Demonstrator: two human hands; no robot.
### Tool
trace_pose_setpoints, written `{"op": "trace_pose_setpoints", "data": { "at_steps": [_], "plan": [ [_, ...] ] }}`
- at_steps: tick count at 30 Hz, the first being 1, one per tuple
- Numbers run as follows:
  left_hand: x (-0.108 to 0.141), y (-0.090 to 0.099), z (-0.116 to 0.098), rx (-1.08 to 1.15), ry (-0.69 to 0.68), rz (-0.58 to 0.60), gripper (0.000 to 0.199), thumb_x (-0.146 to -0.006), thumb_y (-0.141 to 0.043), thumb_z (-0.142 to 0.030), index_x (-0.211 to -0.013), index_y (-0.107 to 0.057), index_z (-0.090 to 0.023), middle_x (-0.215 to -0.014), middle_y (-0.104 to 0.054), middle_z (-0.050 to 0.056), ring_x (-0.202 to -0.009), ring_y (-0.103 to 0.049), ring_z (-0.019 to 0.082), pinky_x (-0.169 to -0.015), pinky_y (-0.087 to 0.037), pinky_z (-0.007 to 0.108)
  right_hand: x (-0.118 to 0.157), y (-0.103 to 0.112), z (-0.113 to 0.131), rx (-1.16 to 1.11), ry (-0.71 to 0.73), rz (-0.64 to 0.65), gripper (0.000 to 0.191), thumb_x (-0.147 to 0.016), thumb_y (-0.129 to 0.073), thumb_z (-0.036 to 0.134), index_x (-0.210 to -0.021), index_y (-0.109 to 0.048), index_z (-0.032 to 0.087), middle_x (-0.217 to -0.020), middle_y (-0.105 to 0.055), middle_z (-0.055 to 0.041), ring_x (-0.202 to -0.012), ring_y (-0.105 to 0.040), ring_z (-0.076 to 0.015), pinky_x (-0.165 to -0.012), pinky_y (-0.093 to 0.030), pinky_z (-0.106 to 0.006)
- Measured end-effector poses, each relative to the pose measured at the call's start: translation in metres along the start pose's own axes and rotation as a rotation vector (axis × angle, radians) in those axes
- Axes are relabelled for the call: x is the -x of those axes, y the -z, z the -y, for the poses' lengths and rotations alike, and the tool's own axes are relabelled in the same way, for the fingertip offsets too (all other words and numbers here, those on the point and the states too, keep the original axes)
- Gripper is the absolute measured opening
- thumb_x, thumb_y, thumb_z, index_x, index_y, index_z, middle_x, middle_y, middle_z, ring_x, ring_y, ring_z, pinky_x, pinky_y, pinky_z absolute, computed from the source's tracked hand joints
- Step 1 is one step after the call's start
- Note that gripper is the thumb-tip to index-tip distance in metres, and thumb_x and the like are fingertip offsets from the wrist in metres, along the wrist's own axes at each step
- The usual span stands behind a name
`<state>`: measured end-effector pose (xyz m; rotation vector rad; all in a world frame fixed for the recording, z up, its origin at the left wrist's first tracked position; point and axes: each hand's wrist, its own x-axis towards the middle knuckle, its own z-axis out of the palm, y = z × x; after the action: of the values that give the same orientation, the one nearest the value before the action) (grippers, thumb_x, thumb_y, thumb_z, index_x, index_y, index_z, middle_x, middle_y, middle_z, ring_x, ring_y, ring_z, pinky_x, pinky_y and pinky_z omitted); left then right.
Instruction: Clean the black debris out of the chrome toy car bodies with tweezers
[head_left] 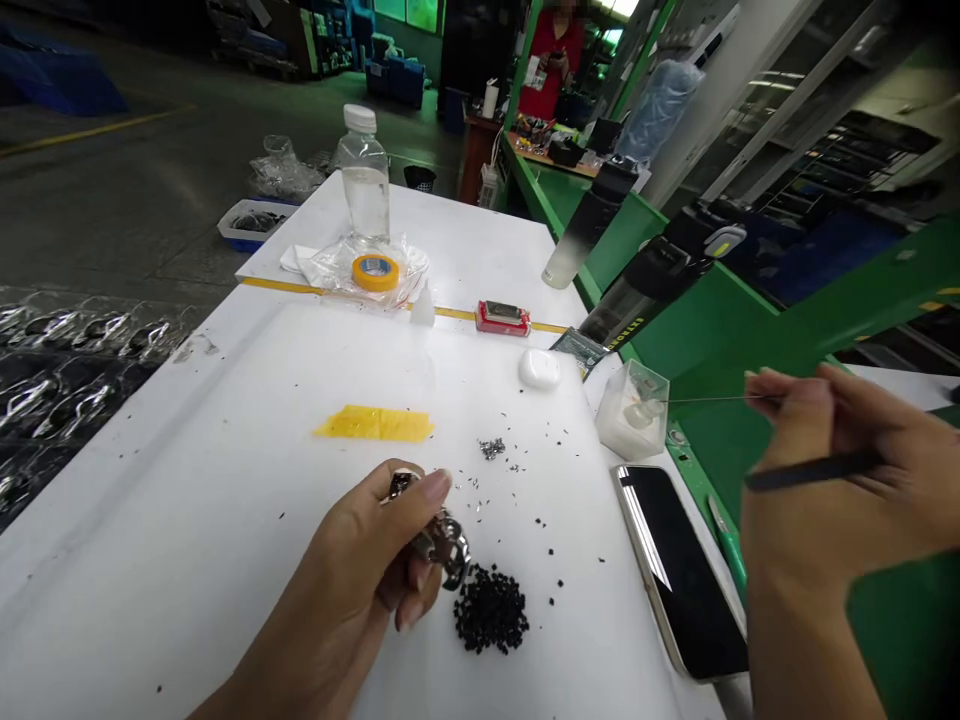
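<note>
Pile of small black granules [491, 610]: lies just beside the part's five-o'clock end. Left hand [367, 555]: grips glossy, curved chrome part [450, 550] at fingertips, long axis eleven-to-five. Right hand [817, 530]: sits at three o'clock, well apart, pinching thin metal needle [712, 400], which points nine o'clock toward translucent plastic cup [611, 420].

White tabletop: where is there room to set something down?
Mostly bare: left of the yellow tape strip; between the clear plastic bottle and black-topped frosted tumbler. Crowded: right side, around the translucent plastic cup and black phone.
</note>
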<state>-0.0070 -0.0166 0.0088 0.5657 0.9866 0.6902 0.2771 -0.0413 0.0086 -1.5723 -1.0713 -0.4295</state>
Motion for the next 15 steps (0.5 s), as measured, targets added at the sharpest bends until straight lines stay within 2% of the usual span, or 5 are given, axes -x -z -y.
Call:
{"op": "trace_pose_setpoints", "data": {
  "at_steps": [2,4,10,13,15],
  "plan": [
    [0.000,0.002,0.000,0.032,-0.013,0.030,0.044,-0.076,-0.084,-0.054,-0.074,-0.055,-0.022,-0.058,-0.047,-0.006,-0.049,-0.038,0.007,-0.048,-0.039,0.019,-0.006,-0.006,-0.011,0.062,0.057,-0.124,0.036,-0.100,-0.063,0.038,-0.122,-0.070,0.010,-0.103,-0.073,-0.0124,-0.098,-0.075,-0.0312,-0.093,-0.060,-0.056],
    [0.000,0.005,0.001,0.054,-0.011,0.070,0.039,-0.075,-0.086,-0.052,-0.078,-0.060,-0.023,-0.062,-0.049,-0.005,-0.053,-0.042,0.008,-0.051,-0.042,0.019,-0.007,-0.009,-0.019,0.117,0.077,-0.106,0.035,-0.101,-0.062,0.035,-0.126,-0.070,0.012,-0.106,-0.075,-0.0125,-0.099,-0.076,-0.0295,-0.092,-0.062,-0.052],
    [-0.002,0.006,-0.001,0.015,-0.049,0.186,0.032,-0.078,-0.084,-0.053,-0.087,-0.075,-0.023,-0.076,-0.062,-0.001,-0.068,-0.059,0.010,-0.064,-0.049,0.018,-0.005,0.000,-0.010,0.291,-0.001,0.218,0.041,-0.102,-0.058,0.045,-0.131,-0.070,0.020,-0.118,-0.074,-0.0148,-0.110,-0.072,-0.0373,-0.097,-0.056,-0.055],
    [0.000,0.003,-0.004,-0.015,-0.045,0.197,0.033,-0.074,-0.090,-0.045,-0.098,-0.078,-0.026,-0.082,-0.070,-0.001,-0.075,-0.062,0.010,-0.072,-0.050,0.018,0.009,0.012,0.017,0.217,-0.052,0.259,0.035,-0.107,-0.048,0.044,-0.125,-0.071,0.025,-0.111,-0.077,-0.0092,-0.098,-0.076,-0.0298,-0.092,-0.059,-0.047],
    [0.005,0.002,-0.006,-0.125,-0.082,0.216,0.034,-0.074,-0.091,-0.039,-0.101,-0.077,-0.025,-0.084,-0.073,0.000,-0.077,-0.063,0.012,-0.074,-0.050,0.021,0.027,0.023,0.036,0.020,-0.031,0.591,0.027,-0.106,-0.050,0.043,-0.111,-0.075,0.033,-0.095,-0.079,-0.0003,-0.082,-0.078,-0.0221,-0.076,-0.062,-0.032]
  ]
}}
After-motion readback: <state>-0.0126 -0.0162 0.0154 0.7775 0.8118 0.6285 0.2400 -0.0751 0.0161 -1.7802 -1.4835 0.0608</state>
